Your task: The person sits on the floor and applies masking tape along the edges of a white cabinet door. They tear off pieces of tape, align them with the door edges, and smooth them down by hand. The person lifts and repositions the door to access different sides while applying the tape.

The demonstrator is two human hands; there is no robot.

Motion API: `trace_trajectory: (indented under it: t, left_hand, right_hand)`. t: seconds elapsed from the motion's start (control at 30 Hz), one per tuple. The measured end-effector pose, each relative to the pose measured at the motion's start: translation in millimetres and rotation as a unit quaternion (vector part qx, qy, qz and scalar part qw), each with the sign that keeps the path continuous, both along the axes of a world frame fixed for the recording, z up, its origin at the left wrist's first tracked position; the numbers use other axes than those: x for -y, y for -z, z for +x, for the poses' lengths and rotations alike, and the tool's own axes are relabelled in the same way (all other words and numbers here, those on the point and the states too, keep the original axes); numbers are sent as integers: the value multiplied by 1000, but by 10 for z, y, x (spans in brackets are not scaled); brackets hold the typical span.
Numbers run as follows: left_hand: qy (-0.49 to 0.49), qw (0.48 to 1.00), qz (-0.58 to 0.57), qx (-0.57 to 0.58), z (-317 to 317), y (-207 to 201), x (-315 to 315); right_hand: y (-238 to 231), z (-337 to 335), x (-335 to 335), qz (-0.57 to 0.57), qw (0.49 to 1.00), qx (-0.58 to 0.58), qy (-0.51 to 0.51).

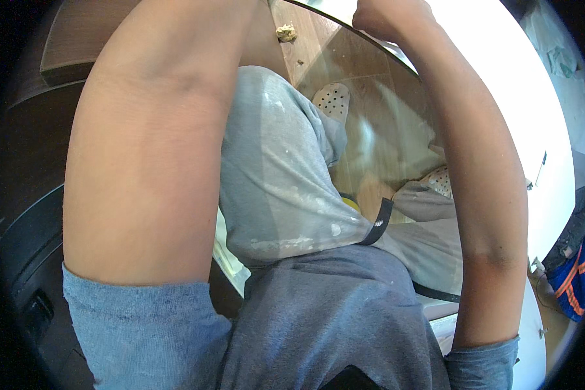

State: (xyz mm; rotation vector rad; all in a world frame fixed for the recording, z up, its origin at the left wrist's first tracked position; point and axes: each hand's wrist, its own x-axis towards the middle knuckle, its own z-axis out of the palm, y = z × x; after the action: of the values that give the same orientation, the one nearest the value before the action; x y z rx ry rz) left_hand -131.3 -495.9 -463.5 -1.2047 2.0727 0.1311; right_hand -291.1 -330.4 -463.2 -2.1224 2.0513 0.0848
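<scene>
My right hand (387, 18) is at the top edge of the view, beside the dark curved rim of a see-through pane (370, 130). Its fingers look curled in and are partly cut off, so what they hold is hidden. Up the left side stretches my left forearm (149, 162), and its hand lies beyond the top edge. Through the pane show my grey trousers, stained with white, and white clogs with holes (332, 101). A short black strip (378, 221) sticks up by my knee.
A large white curved panel (494, 39) runs down the right, with small metal fittings on it. Brown wooden furniture (78, 39) stands at the left. A crumpled yellowish scrap (286, 32) lies on the wood floor. A blue and orange bag (572, 279) is far right.
</scene>
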Motion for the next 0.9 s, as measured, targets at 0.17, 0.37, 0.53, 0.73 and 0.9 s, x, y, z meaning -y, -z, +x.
trace_trajectory:
  t: [0.17, 0.37, 0.53, 0.73, 0.9]
  left_hand:
    - [-2, 1000, 3, -1, 26, 14, -6]
    - [-5, 1000, 5, -5, 51, 44, -17]
    - [-9, 1000, 6, -9, 47, 58, -25]
    - [-15, 1000, 11, -15, 63, 75, -39]
    - [-18, 1000, 12, -18, 65, 61, -48]
  right_hand:
    - [-50, 53, -29, 1, 1000, 1, 11]
    - [-85, 83, -21, 17, 999, -6, 27]
    - [-91, 85, -13, 25, 999, 0, 27]
    - [-206, 98, -56, 50, 998, -4, 24]
    - [-113, 70, -6, 35, 999, -5, 15]
